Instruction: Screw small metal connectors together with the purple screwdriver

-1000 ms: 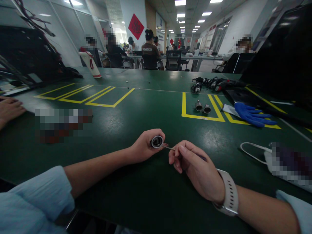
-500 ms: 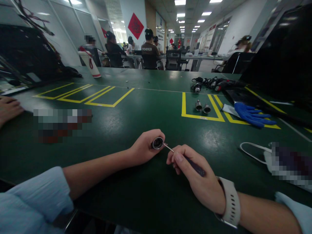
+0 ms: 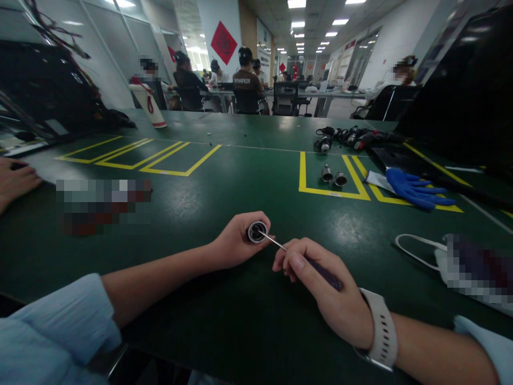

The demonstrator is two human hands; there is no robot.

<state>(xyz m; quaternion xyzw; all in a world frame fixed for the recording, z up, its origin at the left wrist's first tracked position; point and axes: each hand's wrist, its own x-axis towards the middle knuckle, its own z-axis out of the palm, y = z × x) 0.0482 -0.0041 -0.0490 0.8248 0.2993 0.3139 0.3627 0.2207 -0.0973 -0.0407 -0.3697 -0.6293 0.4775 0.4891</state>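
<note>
My left hand (image 3: pixel 236 243) is closed around a small round connector-like part (image 3: pixel 257 232), its open metal-rimmed end facing me. Dark shapes show inside that rim, too small to make out. In my right hand (image 3: pixel 316 283) is a screwdriver (image 3: pixel 326 276) with a dark handle, the fingers wrapped round it. Its thin shaft reaches left, and the tip lies within the part's round opening. Whether the tip touches anything inside I cannot tell. Two similar metal parts (image 3: pixel 333 176) rest in a yellow-taped rectangle ahead on the right.
A green table (image 3: pixel 256 176) spreads beneath my hands. Black cables with connectors (image 3: pixel 340 137) and a blue glove (image 3: pixel 417 188) lie at right. A white-strapped item (image 3: pixel 449 262) sits nearer. Another person's hand (image 3: pixel 18 179) rests at far left, near a paper cup (image 3: pixel 148 104).
The screwdriver tip has moved from the right rim of the round part to inside its opening. My left hand has turned the part's open end more toward me.
</note>
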